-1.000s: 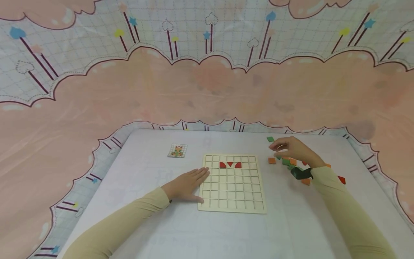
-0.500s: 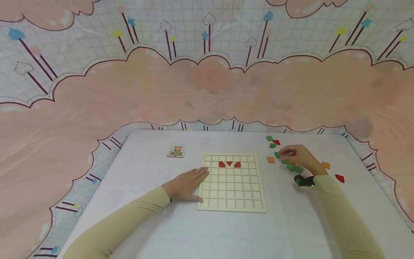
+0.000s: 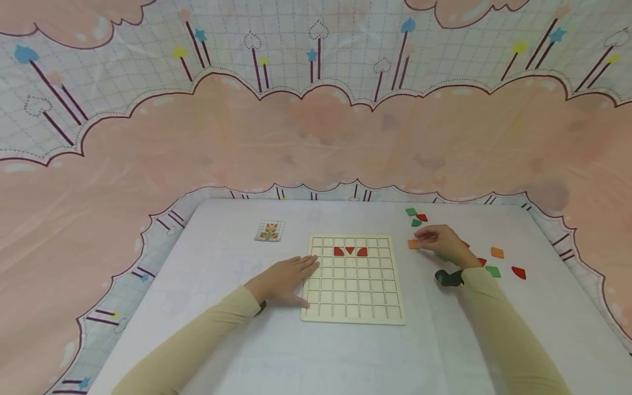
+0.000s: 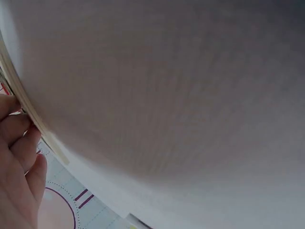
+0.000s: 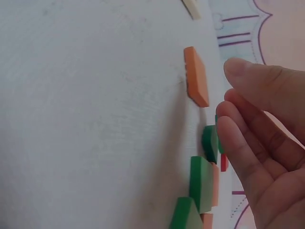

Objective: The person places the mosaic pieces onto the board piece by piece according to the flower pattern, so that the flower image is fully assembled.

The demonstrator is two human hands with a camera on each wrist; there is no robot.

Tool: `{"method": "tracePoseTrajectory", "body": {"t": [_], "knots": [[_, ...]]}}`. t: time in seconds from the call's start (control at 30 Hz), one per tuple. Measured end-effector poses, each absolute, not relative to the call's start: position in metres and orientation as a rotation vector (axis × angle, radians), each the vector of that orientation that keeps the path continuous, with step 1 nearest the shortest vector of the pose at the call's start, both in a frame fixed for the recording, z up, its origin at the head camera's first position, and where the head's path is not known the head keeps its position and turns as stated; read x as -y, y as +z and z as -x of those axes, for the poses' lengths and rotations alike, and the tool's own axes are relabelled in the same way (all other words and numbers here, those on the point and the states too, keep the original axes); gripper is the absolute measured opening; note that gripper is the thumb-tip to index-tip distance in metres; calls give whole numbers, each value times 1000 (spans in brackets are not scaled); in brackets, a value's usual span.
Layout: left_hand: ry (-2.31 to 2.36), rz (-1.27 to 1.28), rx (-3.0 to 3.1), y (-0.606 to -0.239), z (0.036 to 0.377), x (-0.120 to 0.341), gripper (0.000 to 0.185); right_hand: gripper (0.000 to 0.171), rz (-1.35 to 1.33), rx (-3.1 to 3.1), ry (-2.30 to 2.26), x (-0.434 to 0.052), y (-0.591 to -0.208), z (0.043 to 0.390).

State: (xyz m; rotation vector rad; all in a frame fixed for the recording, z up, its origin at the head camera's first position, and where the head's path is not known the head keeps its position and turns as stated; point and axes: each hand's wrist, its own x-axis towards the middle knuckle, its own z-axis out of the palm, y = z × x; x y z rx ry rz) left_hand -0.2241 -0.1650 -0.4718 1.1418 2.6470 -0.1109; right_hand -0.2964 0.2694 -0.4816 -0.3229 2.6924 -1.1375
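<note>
The board [image 3: 353,278] is steadied near the table's front edge by the flat left hand [image 3: 283,281]. The orange tile [image 3: 413,244] (right of the board) is neared by the right hand [image 3: 441,240], fingers relaxed, nothing held; neighbouring tiles could be scattered by a careless reach.

Pattern card [image 3: 270,230] too small to read; green pieces [image 3: 444,256] partly hidden under right hand [image 3: 443,242].

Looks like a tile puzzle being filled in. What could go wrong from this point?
The right hand hovers among loose tiles lying close together, fingers by an orange square tile; it could nudge neighbours like the green tile while picking one. Only the left hand rests at the wooden grid board, so a bump might shift it and perhaps unseat the three red pieces. The sleeve could also sweep tiles aside.
</note>
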Motion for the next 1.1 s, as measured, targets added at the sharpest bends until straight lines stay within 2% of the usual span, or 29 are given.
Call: {"method": "tracePoseTrajectory", "body": {"t": [0.3,1.1], "knots": [[-67,-1129,-2689,-477,220,167,102,33,218,-2708,-1035,-261,-482,295],[-69,-1069,-2697,-476,218,165,107,32,286,-2729,-904,-249,-477,299]]}}
